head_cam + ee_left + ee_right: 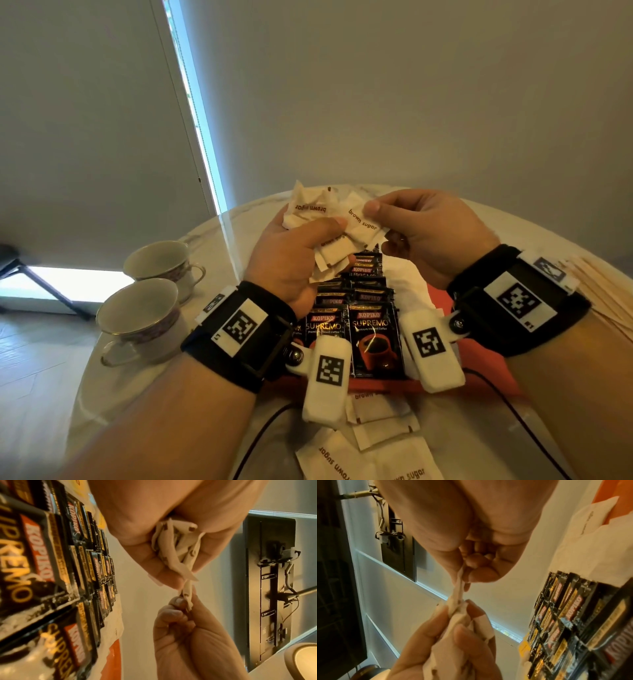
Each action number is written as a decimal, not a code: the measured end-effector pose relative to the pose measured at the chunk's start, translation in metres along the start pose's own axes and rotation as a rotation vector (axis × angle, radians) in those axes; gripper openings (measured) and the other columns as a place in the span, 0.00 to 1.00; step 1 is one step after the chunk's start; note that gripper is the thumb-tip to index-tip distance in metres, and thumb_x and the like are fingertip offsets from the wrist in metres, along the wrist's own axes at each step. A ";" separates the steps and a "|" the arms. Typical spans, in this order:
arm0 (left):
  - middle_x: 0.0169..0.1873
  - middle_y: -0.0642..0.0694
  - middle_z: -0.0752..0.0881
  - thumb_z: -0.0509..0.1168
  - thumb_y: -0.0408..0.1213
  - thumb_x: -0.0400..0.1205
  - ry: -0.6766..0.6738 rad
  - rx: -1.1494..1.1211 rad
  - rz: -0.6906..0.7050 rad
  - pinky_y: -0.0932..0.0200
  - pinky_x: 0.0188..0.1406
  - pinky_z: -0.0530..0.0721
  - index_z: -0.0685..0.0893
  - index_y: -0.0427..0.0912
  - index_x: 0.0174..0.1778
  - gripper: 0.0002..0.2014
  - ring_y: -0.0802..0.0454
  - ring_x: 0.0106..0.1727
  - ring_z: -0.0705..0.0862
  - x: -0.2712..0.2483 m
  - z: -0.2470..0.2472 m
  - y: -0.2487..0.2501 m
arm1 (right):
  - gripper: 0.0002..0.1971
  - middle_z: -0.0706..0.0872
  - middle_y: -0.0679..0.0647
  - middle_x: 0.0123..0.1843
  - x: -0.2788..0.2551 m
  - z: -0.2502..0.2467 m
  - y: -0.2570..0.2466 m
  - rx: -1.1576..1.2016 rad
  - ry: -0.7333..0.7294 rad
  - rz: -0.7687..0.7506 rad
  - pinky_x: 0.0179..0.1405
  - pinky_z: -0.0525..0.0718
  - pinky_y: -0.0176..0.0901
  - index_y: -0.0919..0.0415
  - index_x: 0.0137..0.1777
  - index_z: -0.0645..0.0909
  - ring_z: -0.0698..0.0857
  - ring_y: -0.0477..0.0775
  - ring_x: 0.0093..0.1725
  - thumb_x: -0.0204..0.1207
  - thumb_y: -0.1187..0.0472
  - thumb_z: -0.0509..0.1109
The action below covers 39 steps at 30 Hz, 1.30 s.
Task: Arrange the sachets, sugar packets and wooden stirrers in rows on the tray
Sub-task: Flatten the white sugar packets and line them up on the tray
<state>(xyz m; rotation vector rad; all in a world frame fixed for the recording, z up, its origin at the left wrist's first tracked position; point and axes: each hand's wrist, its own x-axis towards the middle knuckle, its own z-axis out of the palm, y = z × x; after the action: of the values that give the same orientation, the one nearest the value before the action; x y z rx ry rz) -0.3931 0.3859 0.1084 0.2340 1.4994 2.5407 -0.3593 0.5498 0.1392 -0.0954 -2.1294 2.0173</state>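
My left hand (294, 253) is raised above the tray and grips a bunch of white brown sugar packets (310, 207), also seen edge-on as the bunch of packets (173, 547). My right hand (411, 222) pinches one brown sugar packet (363, 222) at the bunch's edge between thumb and forefinger; the same pinched packet (459, 586) shows in the right wrist view. Black Kopiko coffee sachets (373, 329) lie in two overlapping rows on the orange tray (479, 359). Wooden stirrers (606, 291) lie on the table at right.
Two teacups (140, 315) stand at the table's left. Loose brown sugar packets (370, 448) lie on the table in front of the tray. A white napkin (411, 277) covers part of the tray. A black cable (513, 407) trails across the near table.
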 end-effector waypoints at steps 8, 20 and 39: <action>0.42 0.39 0.94 0.71 0.24 0.84 0.063 -0.037 0.067 0.55 0.27 0.89 0.86 0.40 0.56 0.09 0.43 0.39 0.94 0.003 0.001 -0.001 | 0.21 0.92 0.56 0.43 -0.003 0.000 0.000 -0.038 -0.135 0.045 0.38 0.91 0.45 0.66 0.55 0.89 0.87 0.47 0.35 0.65 0.55 0.82; 0.46 0.35 0.94 0.74 0.26 0.83 0.090 -0.044 0.082 0.57 0.25 0.87 0.86 0.40 0.58 0.10 0.41 0.38 0.94 0.007 0.001 -0.006 | 0.07 0.92 0.56 0.44 -0.001 -0.001 0.001 0.033 -0.094 0.080 0.42 0.92 0.50 0.64 0.54 0.89 0.89 0.52 0.40 0.77 0.65 0.77; 0.39 0.41 0.95 0.74 0.27 0.82 0.193 -0.054 -0.004 0.52 0.31 0.91 0.83 0.37 0.67 0.18 0.43 0.38 0.95 0.022 -0.015 -0.001 | 0.03 0.85 0.58 0.34 0.082 -0.117 0.067 -0.362 0.333 0.541 0.29 0.79 0.44 0.67 0.48 0.87 0.80 0.53 0.29 0.77 0.69 0.77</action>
<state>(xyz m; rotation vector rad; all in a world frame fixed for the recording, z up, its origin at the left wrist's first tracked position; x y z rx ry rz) -0.4177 0.3789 0.1011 -0.0229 1.4899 2.6613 -0.4230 0.6838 0.0865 -1.0829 -2.3765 1.6456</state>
